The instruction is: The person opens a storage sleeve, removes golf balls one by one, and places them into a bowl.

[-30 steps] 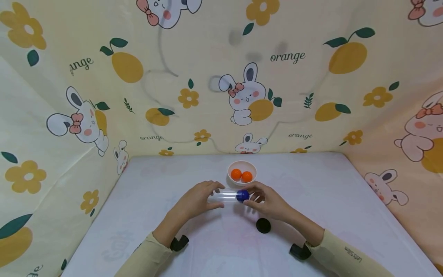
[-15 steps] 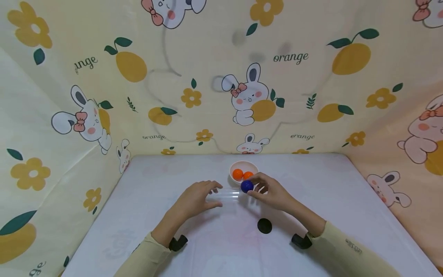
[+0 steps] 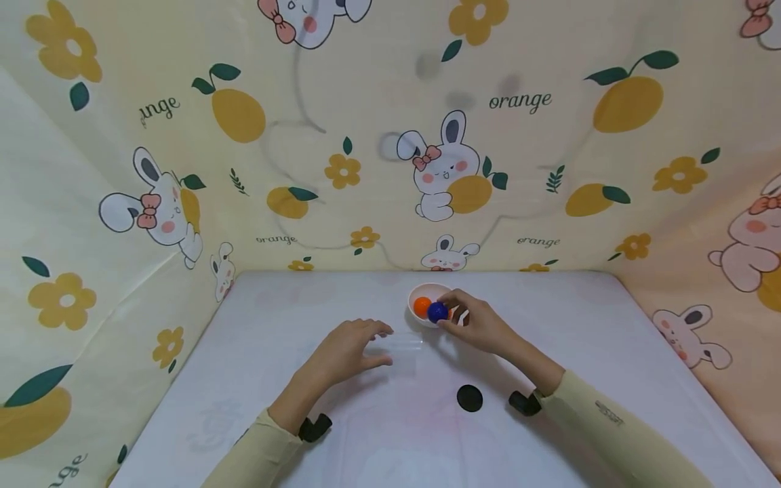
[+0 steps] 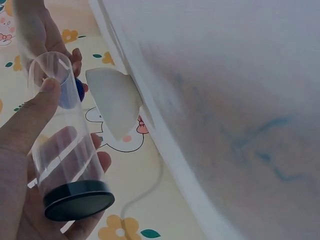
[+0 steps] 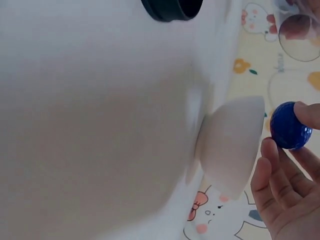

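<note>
My left hand (image 3: 348, 351) grips a clear plastic tube (image 3: 407, 343), which lies sideways above the table in the head view. A black cap (image 4: 79, 204) covers one end of the tube; the other end is uncovered, toward the right hand. Between thumb and fingers, my right hand (image 3: 485, 325) pinches a dimpled blue golf ball (image 5: 291, 126). It holds the ball over the mouth of a small white bowl (image 5: 231, 145). Inside the bowl sits an orange ball (image 3: 422, 307); a second orange one is mostly hidden behind the blue ball and fingers.
A loose black round cap (image 3: 470, 398) lies on the white table (image 3: 390, 434), nearer to me than the tube. Patterned cloth (image 3: 342, 102) with rabbits and oranges rises behind the table and along both sides.
My right hand has drawn the blue golf ball away from the tube's uncovered end and carried it back over the bowl. The left hand has kept the tube in about the same place.
</note>
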`<state>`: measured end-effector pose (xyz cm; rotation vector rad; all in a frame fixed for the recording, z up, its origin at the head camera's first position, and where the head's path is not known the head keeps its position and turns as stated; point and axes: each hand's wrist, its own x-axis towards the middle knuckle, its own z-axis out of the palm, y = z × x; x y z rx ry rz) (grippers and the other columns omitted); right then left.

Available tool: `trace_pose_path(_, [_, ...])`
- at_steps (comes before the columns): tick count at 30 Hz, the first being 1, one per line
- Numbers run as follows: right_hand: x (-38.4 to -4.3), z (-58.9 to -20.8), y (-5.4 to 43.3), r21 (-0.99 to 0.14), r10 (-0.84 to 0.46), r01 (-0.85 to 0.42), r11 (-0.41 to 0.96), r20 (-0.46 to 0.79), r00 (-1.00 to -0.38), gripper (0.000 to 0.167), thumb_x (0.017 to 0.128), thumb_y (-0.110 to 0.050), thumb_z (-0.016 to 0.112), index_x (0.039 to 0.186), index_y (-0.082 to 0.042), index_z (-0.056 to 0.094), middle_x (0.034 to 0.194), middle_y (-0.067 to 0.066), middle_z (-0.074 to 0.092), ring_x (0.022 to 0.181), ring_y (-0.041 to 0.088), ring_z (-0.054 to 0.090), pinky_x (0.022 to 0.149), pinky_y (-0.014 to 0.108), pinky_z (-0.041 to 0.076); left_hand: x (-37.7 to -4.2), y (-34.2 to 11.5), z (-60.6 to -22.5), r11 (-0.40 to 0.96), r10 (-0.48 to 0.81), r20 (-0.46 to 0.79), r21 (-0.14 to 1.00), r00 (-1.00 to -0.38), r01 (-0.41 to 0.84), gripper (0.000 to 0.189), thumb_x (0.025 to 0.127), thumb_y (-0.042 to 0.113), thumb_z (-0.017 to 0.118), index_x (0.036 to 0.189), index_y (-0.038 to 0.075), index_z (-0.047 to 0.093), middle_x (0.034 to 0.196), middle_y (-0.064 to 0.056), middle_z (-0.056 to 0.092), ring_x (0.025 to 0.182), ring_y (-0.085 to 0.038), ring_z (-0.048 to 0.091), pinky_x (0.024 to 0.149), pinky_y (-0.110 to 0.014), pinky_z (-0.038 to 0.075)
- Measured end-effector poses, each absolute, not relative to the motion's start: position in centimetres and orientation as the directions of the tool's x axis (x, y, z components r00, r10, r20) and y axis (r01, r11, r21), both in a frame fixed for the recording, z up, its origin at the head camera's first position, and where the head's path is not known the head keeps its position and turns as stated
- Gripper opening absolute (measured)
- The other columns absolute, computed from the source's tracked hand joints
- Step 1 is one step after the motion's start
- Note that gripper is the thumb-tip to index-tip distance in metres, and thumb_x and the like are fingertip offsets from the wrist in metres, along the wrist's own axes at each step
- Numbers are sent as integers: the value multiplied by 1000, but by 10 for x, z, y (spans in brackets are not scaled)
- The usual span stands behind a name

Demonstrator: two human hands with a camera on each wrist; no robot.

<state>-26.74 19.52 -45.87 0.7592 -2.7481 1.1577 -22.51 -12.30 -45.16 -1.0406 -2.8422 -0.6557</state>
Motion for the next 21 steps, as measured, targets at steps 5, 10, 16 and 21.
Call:
trace_pose_path(5, [-273,-458,192,-636,-424,-460,620,222,-878,42,97,-18,83,133,-11,63,117,3,73,95,19,65,76,30,56,-225,-123,-454,695,600,208,342,-772,632,49,94,40,85,133,12,71,128,-5,71,113,-26,68,100,-48,56])
trace_pose_path(10, [-277,-459,190,-624,-428,-453,637,202,-881,42,96,-17,84,133,-11,64,114,2,73,96,20,63,73,31,54,-224,-123,-455,702,591,214,340,-778,626,49,92,40,88,129,12,74,126,-3,66,113,-23,64,101,-46,55])
trace_pose_path(16, [-279,-457,189,-603,-439,-466,648,205,-875,40,96,-16,83,132,-10,66,112,3,74,93,20,61,74,32,52,-223,-122,-453,717,586,193,329,-787,615,50,92,43,87,130,13,74,125,-1,67,108,-20,62,99,-43,54])
trace_pose_path(21, [-279,-456,190,-592,-416,-447,671,199,-887,38,98,-18,81,132,-8,68,121,6,73,96,23,60,74,31,53,-224,-121,-450,728,582,166,330,-796,601,51,93,44,86,132,14,73,126,-1,69,112,-21,60,102,-45,52])
